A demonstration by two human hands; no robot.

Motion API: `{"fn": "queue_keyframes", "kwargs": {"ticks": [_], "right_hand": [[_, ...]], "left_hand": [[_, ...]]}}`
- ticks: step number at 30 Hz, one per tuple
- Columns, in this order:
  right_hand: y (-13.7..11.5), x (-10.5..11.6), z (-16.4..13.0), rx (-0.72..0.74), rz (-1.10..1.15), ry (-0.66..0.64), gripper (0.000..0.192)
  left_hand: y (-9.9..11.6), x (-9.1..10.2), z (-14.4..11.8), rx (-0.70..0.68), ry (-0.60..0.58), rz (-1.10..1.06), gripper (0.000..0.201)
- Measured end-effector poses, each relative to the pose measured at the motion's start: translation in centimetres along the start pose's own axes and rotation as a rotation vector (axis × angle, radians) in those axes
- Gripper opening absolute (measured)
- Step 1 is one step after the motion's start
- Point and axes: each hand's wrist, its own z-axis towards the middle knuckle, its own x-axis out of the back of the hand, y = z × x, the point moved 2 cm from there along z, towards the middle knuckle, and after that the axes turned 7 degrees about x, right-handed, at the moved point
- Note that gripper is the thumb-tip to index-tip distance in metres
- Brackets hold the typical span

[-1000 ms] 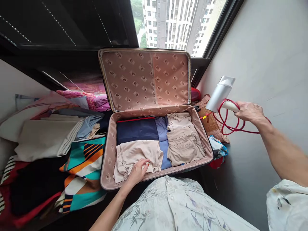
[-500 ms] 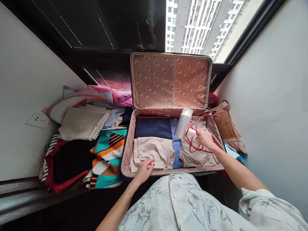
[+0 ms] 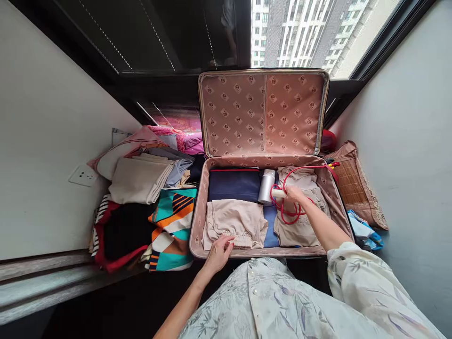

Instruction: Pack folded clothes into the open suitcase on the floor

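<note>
My right hand [image 3: 295, 195] is closed round the pale handle of a hair dryer [image 3: 267, 187] with a silver barrel and a red cord [image 3: 290, 217]. The barrel lies over the gap between a dark navy folded item [image 3: 233, 184] and the beige clothes [image 3: 304, 228] on the right. Loops of the cord spread across those clothes, and one stretch runs to the suitcase's right rim. My left hand [image 3: 219, 254] rests open, fingers slightly bent, at the waistband of folded cream trousers [image 3: 237, 221]. All this is in the open suitcase [image 3: 197, 230].
The patterned lid [image 3: 243, 113] leans upright against the window. Folded clothes [image 3: 137, 176] and a colourful geometric cloth [image 3: 173, 230] are piled at the left. A woven brown mat [image 3: 356, 188] and a blue-white packet [image 3: 365, 233] lie right of the suitcase, near the wall.
My right hand has lowered the hair dryer into the suitcase, and its barrel now sits beside the navy item. The left hand stays on the cream trousers. The view has shifted slightly.
</note>
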Motion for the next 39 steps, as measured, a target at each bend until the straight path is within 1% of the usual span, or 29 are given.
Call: {"fn": "queue_keyframes", "kwargs": {"ticks": [3, 6, 10, 12, 13, 15, 17, 19, 20, 22, 26, 29, 31, 33, 34, 36, 38, 39], "right_hand": [[0.0, 0.1, 0.1, -0.047, -0.004, 0.032, 0.039], [-0.8, 0.2, -1.0, -0.066, 0.001, 0.084, 0.045], [-2.4, 0.4, -4.7, -0.135, -0.034, 0.273, 0.043], [-3.7, -0.2, -7.0, -0.113, -0.064, 0.320, 0.042], [-4.6, -0.9, -8.0, -0.066, -0.077, 0.318, 0.042], [-6.6, -2.7, -9.8, 0.085, -0.095, 0.281, 0.043], [-8.5, -4.7, -10.9, 0.254, -0.097, 0.207, 0.041], [-9.7, -6.6, -11.4, 0.361, -0.077, 0.107, 0.037], [-9.9, -7.4, -11.4, 0.375, -0.064, 0.061, 0.035], [-9.5, -8.5, -11.1, 0.354, -0.040, -0.009, 0.032], [-7.7, -10.3, -10.4, 0.323, 0.003, -0.038, 0.033], [-7.0, -11.6, -10.2, 0.340, 0.031, -0.012, 0.042], [-7.1, -12.2, -10.1, 0.373, 0.035, 0.001, 0.049], [-7.3, -12.5, -10.1, 0.401, 0.021, -0.014, 0.057], [-7.4, -12.4, -10.2, 0.406, 0.012, -0.030, 0.059], [-7.3, -12.2, -10.3, 0.399, -0.001, -0.061, 0.058], [-7.2, -11.7, -10.5, 0.381, -0.003, -0.074, 0.056], [-7.0, -11.4, -10.5, 0.370, -0.001, -0.069, 0.057]], "left_hand": [[0.1, -0.1, 0.1, 0.000, -0.013, 0.031, 0.031], [0.0, -0.3, 0.2, -0.012, -0.016, 0.061, 0.031], [-0.1, -0.5, 0.4, -0.019, -0.026, 0.054, 0.031], [0.0, -0.7, 0.7, -0.007, -0.041, 0.019, 0.032], [0.1, -0.8, 0.9, -0.001, -0.050, 0.002, 0.032], [0.5, -1.1, 1.4, 0.003, -0.071, -0.013, 0.033], [1.0, -1.5, 2.0, -0.012, -0.086, 0.003, 0.033], [1.6, -2.0, 2.7, -0.041, -0.097, 0.027, 0.032], [1.9, -2.2, 3.0, -0.057, -0.103, 0.037, 0.032], [2.3, -2.7, 3.5, -0.083, -0.121, 0.058, 0.031], [2.3, -3.8, 4.7, -0.100, -0.151, 0.083, 0.029], [2.7, -5.4, 7.1, -0.099, -0.153, 0.077, 0.032], [3.8, -6.8, 9.9, -0.062, -0.105, 0.075, 0.040], [5.3, -8.4, 13.4, 0.041, -0.015, 0.054, 0.046], [6.2, -9.1, 15.1, 0.109, 0.023, 0.025, 0.046], [7.7, -10.4, 18.2, 0.205, 0.057, -0.050, 0.036], [8.8, -11.4, 20.1, 0.227, 0.066, -0.101, 0.021], [9.0, -11.7, 20.5, 0.211, 0.080, -0.120, 0.015]]}}
